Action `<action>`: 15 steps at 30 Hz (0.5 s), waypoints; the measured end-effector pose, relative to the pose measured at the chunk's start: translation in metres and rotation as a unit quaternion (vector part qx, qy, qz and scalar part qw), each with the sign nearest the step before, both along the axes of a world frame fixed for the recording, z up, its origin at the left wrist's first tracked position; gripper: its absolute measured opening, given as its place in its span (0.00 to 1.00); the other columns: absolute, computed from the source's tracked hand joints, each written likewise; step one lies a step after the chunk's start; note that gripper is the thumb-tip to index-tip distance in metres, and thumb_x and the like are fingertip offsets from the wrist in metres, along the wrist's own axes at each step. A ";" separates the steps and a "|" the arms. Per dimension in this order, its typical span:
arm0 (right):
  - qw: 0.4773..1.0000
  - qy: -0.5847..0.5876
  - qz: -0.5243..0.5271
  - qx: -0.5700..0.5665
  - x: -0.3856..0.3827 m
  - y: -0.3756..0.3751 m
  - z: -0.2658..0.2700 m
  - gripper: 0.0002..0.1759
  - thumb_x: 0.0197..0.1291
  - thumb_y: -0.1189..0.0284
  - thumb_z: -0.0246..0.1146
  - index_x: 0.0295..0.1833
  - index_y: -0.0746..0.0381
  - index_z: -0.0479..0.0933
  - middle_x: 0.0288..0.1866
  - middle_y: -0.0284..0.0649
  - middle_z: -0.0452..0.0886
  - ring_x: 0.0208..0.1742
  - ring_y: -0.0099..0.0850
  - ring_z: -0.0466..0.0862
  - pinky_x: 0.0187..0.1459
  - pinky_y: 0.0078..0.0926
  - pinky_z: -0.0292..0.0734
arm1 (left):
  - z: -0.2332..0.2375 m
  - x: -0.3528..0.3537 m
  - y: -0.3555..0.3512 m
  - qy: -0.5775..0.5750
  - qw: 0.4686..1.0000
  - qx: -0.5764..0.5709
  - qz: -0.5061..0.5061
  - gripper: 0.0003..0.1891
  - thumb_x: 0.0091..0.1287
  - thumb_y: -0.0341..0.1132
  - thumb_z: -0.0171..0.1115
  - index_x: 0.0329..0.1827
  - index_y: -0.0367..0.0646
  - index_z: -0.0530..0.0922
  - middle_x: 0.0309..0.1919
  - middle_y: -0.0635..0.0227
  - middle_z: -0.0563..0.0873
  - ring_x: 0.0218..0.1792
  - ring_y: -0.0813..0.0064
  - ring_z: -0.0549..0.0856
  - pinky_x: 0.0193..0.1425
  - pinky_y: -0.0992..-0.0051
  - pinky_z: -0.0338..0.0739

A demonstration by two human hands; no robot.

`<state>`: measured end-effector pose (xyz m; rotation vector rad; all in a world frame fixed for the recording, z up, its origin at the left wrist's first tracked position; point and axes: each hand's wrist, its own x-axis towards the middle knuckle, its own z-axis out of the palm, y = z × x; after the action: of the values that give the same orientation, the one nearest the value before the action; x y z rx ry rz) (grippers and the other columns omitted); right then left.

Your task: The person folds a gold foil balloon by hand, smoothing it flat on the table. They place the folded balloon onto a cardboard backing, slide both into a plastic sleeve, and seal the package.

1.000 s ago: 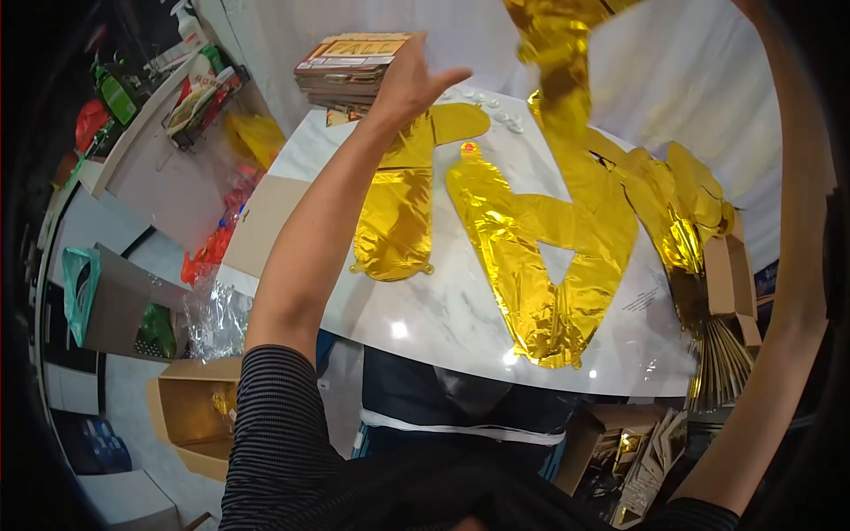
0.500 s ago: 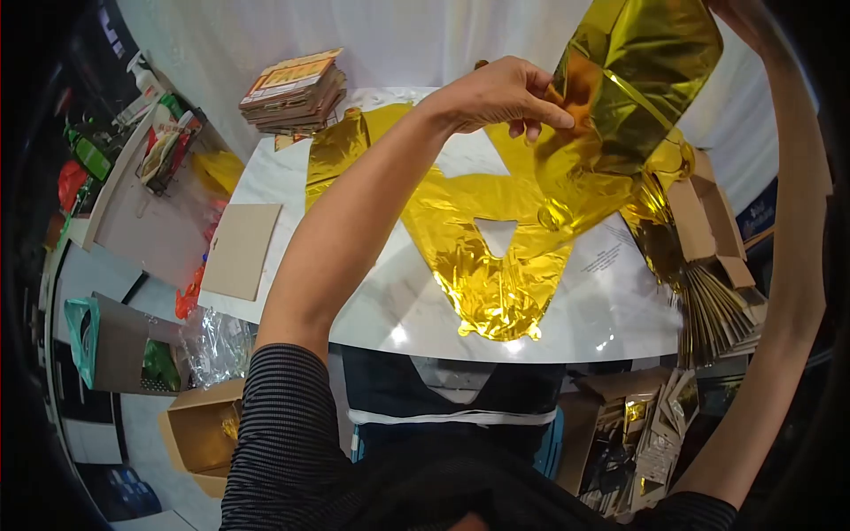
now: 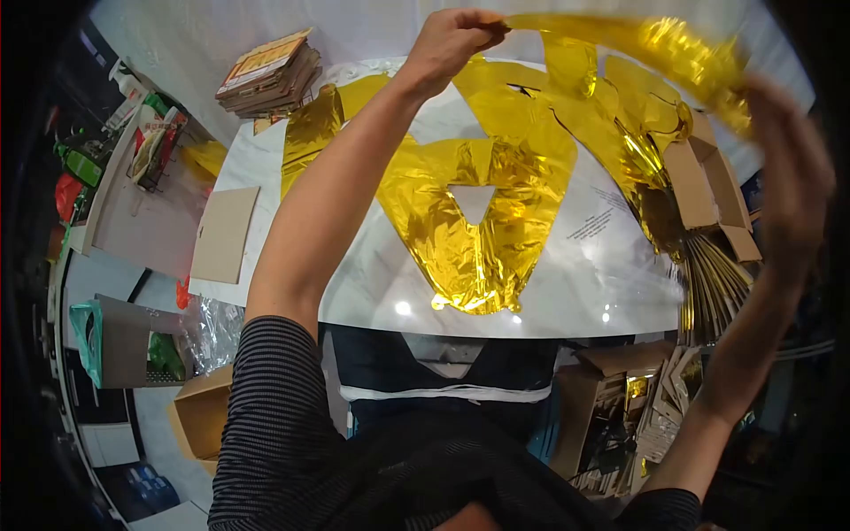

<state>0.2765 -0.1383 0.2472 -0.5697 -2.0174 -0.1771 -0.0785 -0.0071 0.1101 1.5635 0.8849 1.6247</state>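
Holds a gold foil balloon (image 3: 620, 31) up high over the far side of the white marble table (image 3: 575, 292), stretched out edge-on from left to right. Pinches its left end with the left hand (image 3: 452, 40), thumb and fingertips clamped together on the foil. Meets its right end with the right hand (image 3: 784, 146), raised at far right and badly blurred; cannot tell grip or contact there.

Below the held balloon, flat on the table: an A-shaped gold balloon (image 3: 460, 239) with a triangular hole, apex toward the near edge. Left of that, partly hidden behind the left forearm (image 3: 328, 203): another gold foil piece (image 3: 310, 142). Far right on the table: a heap of gold foil (image 3: 642, 124), up against open cardboard boxes (image 3: 708, 181) at the right edge. Just near of the heap: a clear printed sheet (image 3: 606, 226) lying on the marble. At the far left corner: a stack of flat printed packets (image 3: 270, 71). At the table's left edge: a brown cardboard sheet (image 3: 226, 234). Further left: a shelf (image 3: 133, 150) with bottles and bags. Down on the floor, near left: an open carton (image 3: 204, 411). Past the right edge, near side: a fan of flat packets (image 3: 713, 292).
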 end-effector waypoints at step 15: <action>0.962 -0.242 0.059 -0.111 -0.105 -0.106 -0.257 0.14 0.59 0.78 0.68 0.52 0.64 0.86 0.58 0.45 0.90 0.60 0.45 0.91 0.58 0.40 0.88 | -0.135 -0.051 -0.001 0.139 0.962 -0.229 0.060 0.16 0.70 0.35 0.73 0.58 0.37 0.89 0.52 0.63 0.93 0.49 0.72 0.91 0.54 0.70 0.85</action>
<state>0.1710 -0.2443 -0.0094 -0.5823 -2.5627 -0.0137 -0.1294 -0.0080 -0.0247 1.4396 1.4166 1.1746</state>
